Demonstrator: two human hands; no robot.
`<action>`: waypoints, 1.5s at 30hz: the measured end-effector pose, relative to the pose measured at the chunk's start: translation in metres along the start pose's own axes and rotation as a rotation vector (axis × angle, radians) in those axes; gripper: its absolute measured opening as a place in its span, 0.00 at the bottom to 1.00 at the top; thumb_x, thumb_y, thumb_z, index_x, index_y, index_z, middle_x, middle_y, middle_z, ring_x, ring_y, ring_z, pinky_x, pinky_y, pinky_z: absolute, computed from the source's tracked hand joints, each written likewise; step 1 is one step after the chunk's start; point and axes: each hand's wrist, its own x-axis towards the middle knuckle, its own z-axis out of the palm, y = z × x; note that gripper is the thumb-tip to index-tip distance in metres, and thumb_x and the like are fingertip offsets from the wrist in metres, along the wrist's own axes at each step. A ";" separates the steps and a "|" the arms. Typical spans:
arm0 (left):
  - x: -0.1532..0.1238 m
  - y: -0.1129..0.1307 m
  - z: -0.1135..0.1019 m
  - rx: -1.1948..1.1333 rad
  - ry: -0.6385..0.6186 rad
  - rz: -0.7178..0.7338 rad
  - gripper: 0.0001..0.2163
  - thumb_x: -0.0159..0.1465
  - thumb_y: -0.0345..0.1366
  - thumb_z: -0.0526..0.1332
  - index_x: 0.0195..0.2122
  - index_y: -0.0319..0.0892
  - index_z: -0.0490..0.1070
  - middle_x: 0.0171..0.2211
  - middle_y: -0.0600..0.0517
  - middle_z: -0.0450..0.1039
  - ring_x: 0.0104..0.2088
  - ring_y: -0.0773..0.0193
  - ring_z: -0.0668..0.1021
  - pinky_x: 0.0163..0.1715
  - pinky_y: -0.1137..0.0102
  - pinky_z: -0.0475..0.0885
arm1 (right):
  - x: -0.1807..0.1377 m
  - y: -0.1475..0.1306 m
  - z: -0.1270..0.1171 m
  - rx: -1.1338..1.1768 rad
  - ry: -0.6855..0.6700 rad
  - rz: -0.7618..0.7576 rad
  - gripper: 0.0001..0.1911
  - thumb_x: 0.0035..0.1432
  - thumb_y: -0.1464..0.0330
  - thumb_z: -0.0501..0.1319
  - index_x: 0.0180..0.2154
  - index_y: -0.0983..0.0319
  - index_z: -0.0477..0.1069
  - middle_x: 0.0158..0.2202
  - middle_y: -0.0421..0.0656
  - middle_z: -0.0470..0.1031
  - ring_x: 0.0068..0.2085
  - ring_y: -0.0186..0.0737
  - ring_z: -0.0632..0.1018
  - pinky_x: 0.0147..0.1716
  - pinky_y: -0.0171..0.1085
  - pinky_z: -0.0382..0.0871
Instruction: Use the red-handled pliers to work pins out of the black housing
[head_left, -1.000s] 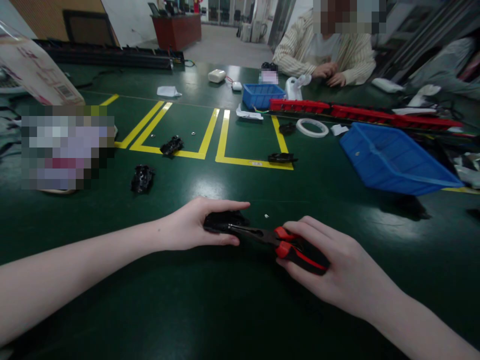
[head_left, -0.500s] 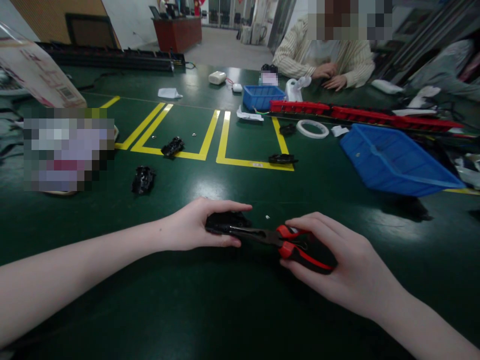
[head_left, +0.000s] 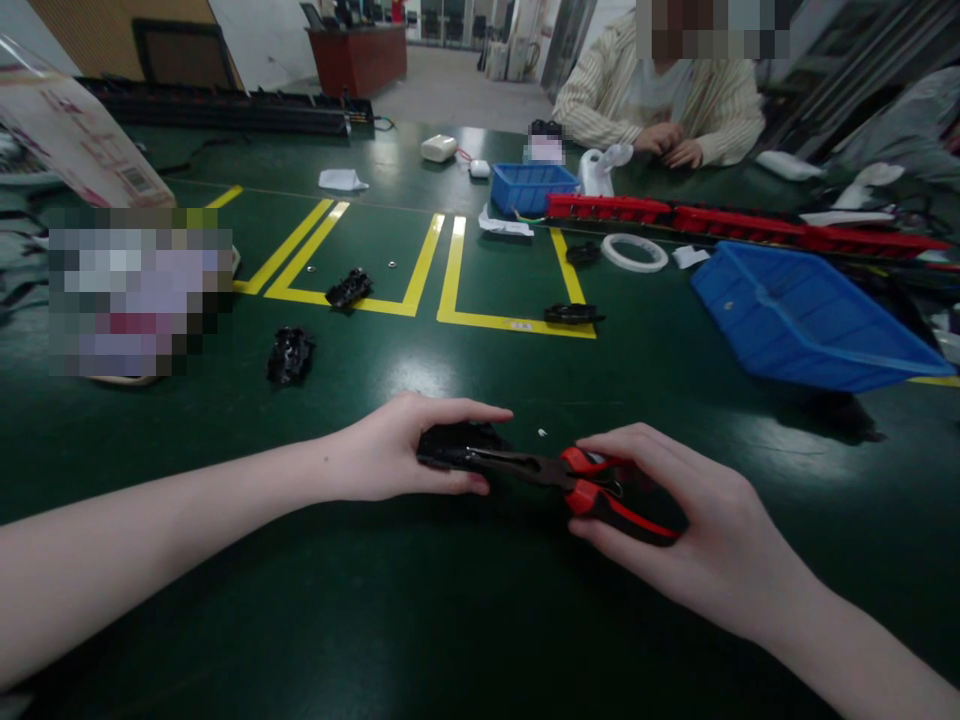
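My left hand point(head_left: 420, 445) grips a black plastic part point(head_left: 461, 440) between thumb and fingers, low over the green table point(head_left: 360, 610). In my right hand point(head_left: 682, 500) are needle-nose pliers point(head_left: 574, 475) with red and black handles. Their long dark jaws point left and meet the black part; whether they clamp it I cannot tell. Just beyond the pliers lies a tiny white scrap point(head_left: 542, 433). Similar black parts rest further off, one point(head_left: 290, 355) left of centre, another point(head_left: 349, 288) on yellow tape, and a third point(head_left: 574, 314) to the right.
A blue bin point(head_left: 817, 320) stands at the right, with a smaller blue bin point(head_left: 532, 188) further back. Near them are a white tape ring point(head_left: 634, 253) and a long red strip point(head_left: 735, 222). A person in a striped shirt point(head_left: 592, 100) sits across the table.
The whole view has shifted slightly, so things sit a little further right. Both hands, the black part and the pliers keep nearly the same pose.
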 end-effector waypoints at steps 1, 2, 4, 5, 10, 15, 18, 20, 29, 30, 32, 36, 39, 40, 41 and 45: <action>0.000 0.000 0.000 0.005 -0.002 0.001 0.28 0.60 0.36 0.67 0.61 0.43 0.64 0.49 0.48 0.77 0.46 0.59 0.80 0.43 0.68 0.74 | 0.000 0.000 0.000 0.006 -0.008 0.001 0.20 0.55 0.59 0.64 0.49 0.54 0.68 0.43 0.44 0.78 0.40 0.47 0.81 0.34 0.44 0.78; 0.000 0.001 0.000 0.009 -0.002 0.004 0.27 0.61 0.35 0.67 0.61 0.43 0.64 0.49 0.48 0.77 0.46 0.60 0.79 0.43 0.68 0.74 | 0.000 0.000 0.001 0.010 -0.017 0.003 0.20 0.56 0.58 0.64 0.49 0.54 0.68 0.43 0.44 0.78 0.40 0.47 0.81 0.34 0.44 0.78; 0.000 0.001 0.000 0.013 0.001 0.007 0.27 0.61 0.35 0.67 0.61 0.42 0.64 0.49 0.48 0.77 0.46 0.59 0.79 0.44 0.68 0.73 | 0.000 -0.001 0.002 0.012 -0.024 0.001 0.20 0.56 0.58 0.64 0.50 0.54 0.68 0.43 0.44 0.78 0.40 0.47 0.81 0.33 0.44 0.78; 0.000 0.001 0.000 0.012 0.003 0.008 0.27 0.61 0.35 0.67 0.61 0.43 0.64 0.49 0.49 0.77 0.46 0.60 0.79 0.43 0.68 0.73 | 0.000 -0.001 0.002 0.010 -0.019 -0.001 0.20 0.56 0.58 0.64 0.49 0.54 0.69 0.42 0.44 0.78 0.39 0.47 0.81 0.33 0.44 0.78; 0.000 0.001 0.000 0.008 -0.007 0.018 0.27 0.61 0.37 0.67 0.61 0.42 0.64 0.47 0.48 0.77 0.43 0.60 0.80 0.41 0.69 0.73 | 0.000 -0.001 0.005 -0.018 -0.002 -0.019 0.20 0.56 0.57 0.63 0.49 0.55 0.69 0.41 0.44 0.78 0.37 0.46 0.80 0.31 0.43 0.77; 0.000 0.001 0.000 0.023 0.010 0.021 0.27 0.61 0.39 0.67 0.61 0.43 0.64 0.48 0.48 0.77 0.45 0.58 0.79 0.42 0.68 0.73 | 0.000 0.000 0.008 -0.113 0.042 -0.071 0.20 0.56 0.56 0.62 0.48 0.56 0.68 0.39 0.45 0.78 0.35 0.46 0.79 0.30 0.45 0.73; -0.001 0.003 0.000 0.007 0.025 0.011 0.27 0.61 0.37 0.67 0.61 0.43 0.64 0.47 0.49 0.77 0.44 0.59 0.79 0.41 0.68 0.73 | 0.001 0.003 0.007 -0.184 0.078 -0.132 0.22 0.56 0.57 0.62 0.51 0.57 0.66 0.39 0.46 0.78 0.36 0.48 0.78 0.38 0.51 0.71; -0.001 0.004 0.001 -0.004 0.035 0.008 0.27 0.61 0.37 0.67 0.61 0.42 0.65 0.47 0.49 0.77 0.43 0.60 0.79 0.41 0.68 0.73 | 0.002 0.005 0.005 -0.237 0.093 -0.174 0.23 0.55 0.57 0.63 0.50 0.57 0.66 0.40 0.46 0.78 0.40 0.51 0.78 0.46 0.56 0.68; 0.000 0.001 0.000 -0.019 0.009 0.024 0.28 0.61 0.37 0.68 0.62 0.42 0.64 0.48 0.49 0.77 0.44 0.61 0.79 0.42 0.69 0.72 | -0.002 0.009 0.005 -0.299 0.131 -0.228 0.18 0.58 0.56 0.59 0.47 0.58 0.69 0.41 0.47 0.79 0.50 0.56 0.75 0.59 0.61 0.56; 0.000 0.000 0.001 -0.019 0.008 0.026 0.28 0.61 0.37 0.68 0.62 0.42 0.64 0.48 0.49 0.77 0.43 0.61 0.79 0.42 0.69 0.72 | -0.002 0.009 0.006 -0.298 0.134 -0.230 0.18 0.60 0.55 0.57 0.47 0.59 0.69 0.41 0.47 0.79 0.50 0.56 0.75 0.59 0.61 0.55; 0.000 -0.002 0.001 -0.020 0.013 0.028 0.29 0.61 0.38 0.68 0.62 0.42 0.63 0.47 0.49 0.77 0.43 0.61 0.79 0.41 0.69 0.72 | -0.002 0.010 0.007 -0.306 0.139 -0.242 0.20 0.64 0.54 0.52 0.47 0.59 0.69 0.41 0.47 0.79 0.51 0.55 0.74 0.60 0.61 0.54; -0.001 -0.003 0.001 -0.020 0.019 0.035 0.29 0.61 0.39 0.68 0.63 0.43 0.62 0.45 0.51 0.77 0.39 0.64 0.79 0.38 0.72 0.72 | -0.001 0.014 0.004 -0.353 0.139 -0.292 0.22 0.66 0.53 0.48 0.47 0.61 0.69 0.40 0.47 0.78 0.51 0.53 0.74 0.61 0.60 0.51; -0.001 -0.002 0.001 -0.026 0.006 0.042 0.30 0.61 0.39 0.68 0.64 0.43 0.62 0.46 0.51 0.77 0.40 0.64 0.79 0.39 0.72 0.72 | -0.001 0.016 0.001 -0.370 0.136 -0.309 0.21 0.66 0.54 0.48 0.48 0.61 0.68 0.39 0.47 0.78 0.51 0.53 0.73 0.62 0.59 0.51; -0.001 -0.002 0.001 -0.030 0.003 0.044 0.30 0.61 0.39 0.68 0.64 0.43 0.61 0.46 0.51 0.77 0.41 0.64 0.79 0.40 0.72 0.72 | -0.001 0.017 0.000 -0.372 0.136 -0.311 0.21 0.66 0.55 0.49 0.48 0.61 0.68 0.39 0.47 0.78 0.52 0.53 0.73 0.62 0.59 0.51; -0.001 -0.002 0.001 -0.036 0.003 0.045 0.30 0.61 0.38 0.68 0.64 0.43 0.61 0.47 0.51 0.77 0.42 0.64 0.78 0.41 0.72 0.72 | -0.001 0.017 0.000 -0.373 0.140 -0.312 0.20 0.66 0.55 0.49 0.48 0.61 0.68 0.39 0.47 0.78 0.52 0.53 0.73 0.62 0.59 0.51; 0.001 -0.003 0.001 -0.056 0.007 0.042 0.31 0.61 0.38 0.68 0.64 0.42 0.60 0.46 0.50 0.77 0.41 0.63 0.79 0.40 0.71 0.73 | -0.001 0.015 0.004 -0.385 0.163 -0.305 0.19 0.66 0.57 0.49 0.47 0.61 0.68 0.39 0.47 0.78 0.52 0.53 0.73 0.61 0.59 0.52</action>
